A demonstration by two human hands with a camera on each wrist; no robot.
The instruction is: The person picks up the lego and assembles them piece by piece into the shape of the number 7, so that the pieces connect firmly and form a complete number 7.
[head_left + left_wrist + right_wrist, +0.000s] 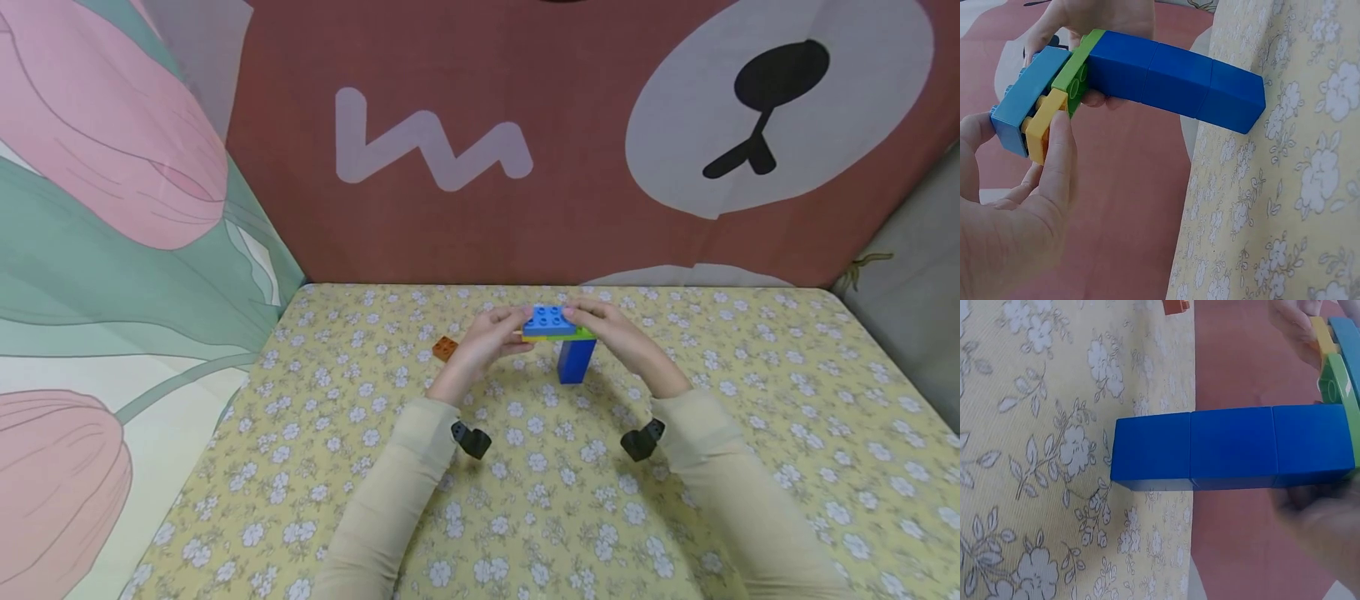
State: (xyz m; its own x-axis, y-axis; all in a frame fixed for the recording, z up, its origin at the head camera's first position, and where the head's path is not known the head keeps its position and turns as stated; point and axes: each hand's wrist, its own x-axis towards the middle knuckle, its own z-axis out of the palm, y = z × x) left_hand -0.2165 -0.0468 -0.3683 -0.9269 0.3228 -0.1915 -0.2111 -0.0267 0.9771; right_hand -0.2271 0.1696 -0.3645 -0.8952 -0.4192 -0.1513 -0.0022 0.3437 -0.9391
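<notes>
A tower of dark blue building bricks stands upright on the table. A green brick sits across its top and juts out to the left. Above that lies a light blue brick, with a yellow brick under its left end, level with the green one. My left hand pinches the light blue and yellow bricks between thumb and fingers. On the other side, my right hand holds the top around the green brick; its fingers are partly hidden behind the bricks.
An orange-brown brick lies on the flowered tablecloth, just left of my left hand. Behind the table hangs a reddish-brown cloth with a printed animal face. Another printed cloth covers the left side.
</notes>
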